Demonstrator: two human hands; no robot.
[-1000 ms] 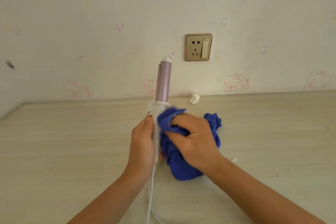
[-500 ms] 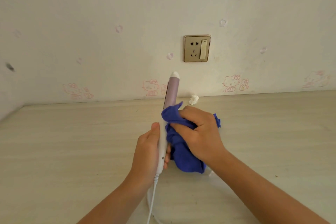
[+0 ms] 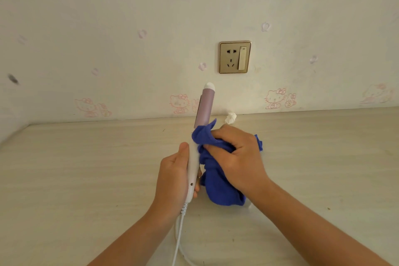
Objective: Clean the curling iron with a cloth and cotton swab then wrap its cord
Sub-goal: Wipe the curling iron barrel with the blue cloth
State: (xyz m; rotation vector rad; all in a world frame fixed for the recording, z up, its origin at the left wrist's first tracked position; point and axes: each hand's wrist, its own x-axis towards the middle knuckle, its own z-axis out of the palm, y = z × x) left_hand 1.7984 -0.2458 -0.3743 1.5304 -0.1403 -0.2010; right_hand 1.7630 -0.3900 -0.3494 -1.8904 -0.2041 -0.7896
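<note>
Left hand [image 3: 172, 176] is gripping the curling iron [image 3: 204, 107], right hand [image 3: 236, 157] clutching the cloth [image 3: 220, 191] against it. A white wad [image 3: 230, 117] is lying behind them.

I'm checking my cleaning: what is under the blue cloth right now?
Under the blue cloth, gripped by the right hand, is the lower barrel of the curling iron, hidden from view. The left hand holds the handle below.

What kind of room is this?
Probably a room at home, maybe a child's bedroom: pink cartoon cat pictures decorate the wall, and a socket with a switch sits above a pale wooden tabletop.
</note>
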